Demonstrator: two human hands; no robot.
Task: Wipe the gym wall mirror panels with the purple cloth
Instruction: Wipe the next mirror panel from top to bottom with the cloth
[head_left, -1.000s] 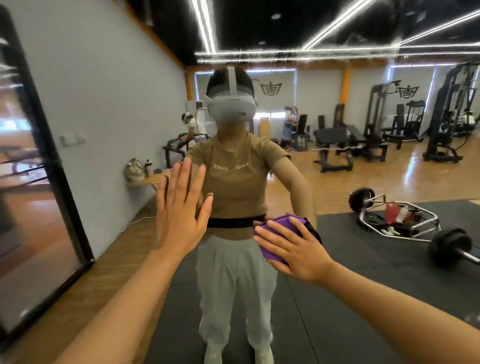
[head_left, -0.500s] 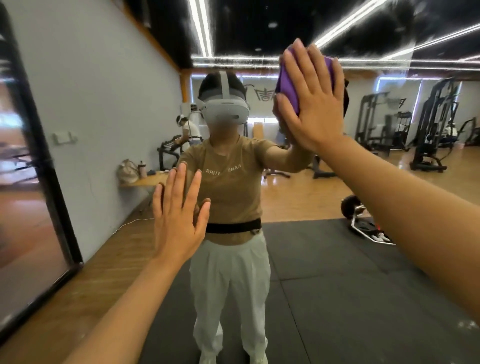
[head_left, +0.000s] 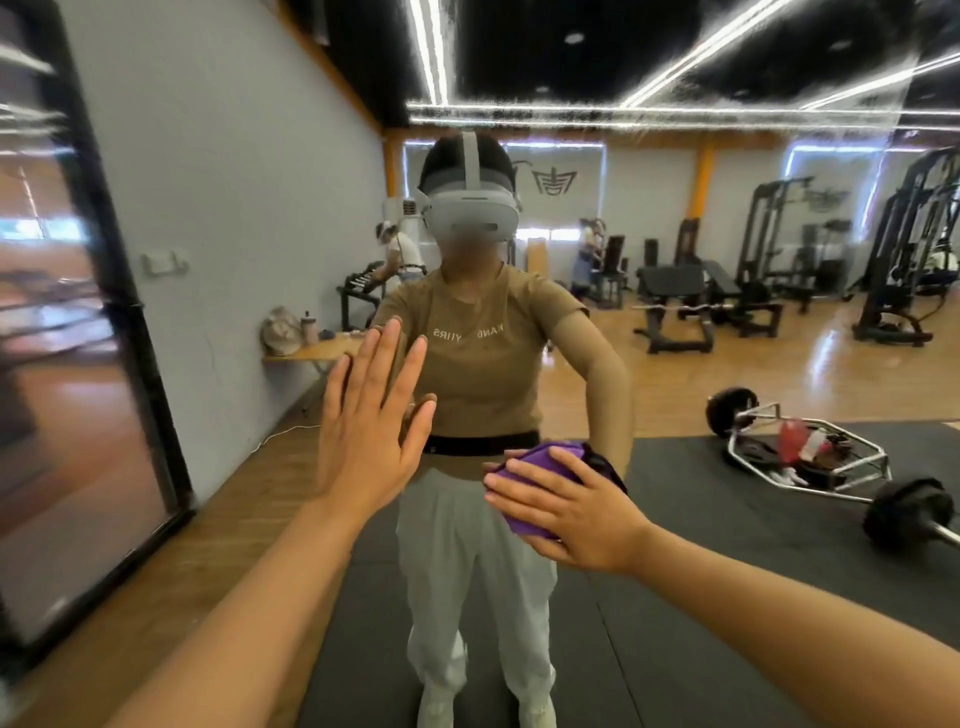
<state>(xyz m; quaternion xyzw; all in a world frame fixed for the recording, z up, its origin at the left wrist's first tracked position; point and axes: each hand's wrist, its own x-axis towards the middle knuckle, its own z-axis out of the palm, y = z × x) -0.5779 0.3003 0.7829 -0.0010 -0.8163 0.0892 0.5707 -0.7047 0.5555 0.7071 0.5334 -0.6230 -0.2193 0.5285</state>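
Left hand (head_left: 371, 431) flat on the gym wall mirror panel (head_left: 675, 364), fingers straight and spread, right hand (head_left: 576, 512) pressing the bunched purple cloth (head_left: 524, 475) against the glass, fingers splayed over it

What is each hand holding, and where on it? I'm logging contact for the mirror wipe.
The right hand presses the purple cloth flat against the mirror, fingers spread over its back. The left hand holds nothing, its palm flat on the glass.

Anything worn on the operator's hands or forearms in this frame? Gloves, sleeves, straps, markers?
Nothing visible. The left hand and right hand are bare: no gloves, rings or watch. Both forearms are uncovered to the frame edge, with no sleeves, straps, cables or markers in view.
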